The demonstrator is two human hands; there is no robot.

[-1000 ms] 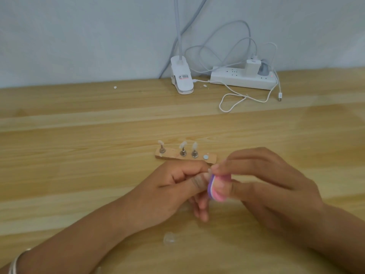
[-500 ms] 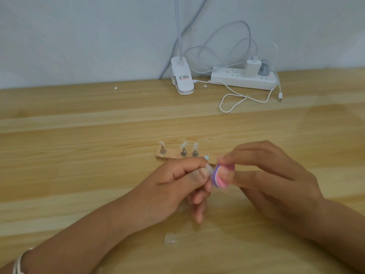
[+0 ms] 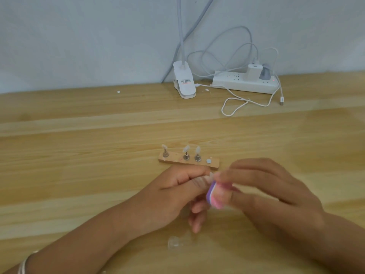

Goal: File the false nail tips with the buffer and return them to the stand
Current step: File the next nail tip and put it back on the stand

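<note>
Buffer [image 3: 216, 196] lower; three tips [image 3: 186, 149] on stand [image 3: 175, 158].

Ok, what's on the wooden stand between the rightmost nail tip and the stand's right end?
A small round silvery disc, no tip on it, beside that nail tip; the head view shows it.

This looks like a home work desk: a pale wooden tabletop [image 3: 79, 155] against a plain grey-white wall [image 3: 79, 36], with a clip-on lamp [image 3: 184, 86], power strip [image 3: 231, 81] and loose charging cable [image 3: 281, 99] at its far edge.

Bare forearms; silver bangle [image 3: 23, 264] on left wrist
</note>
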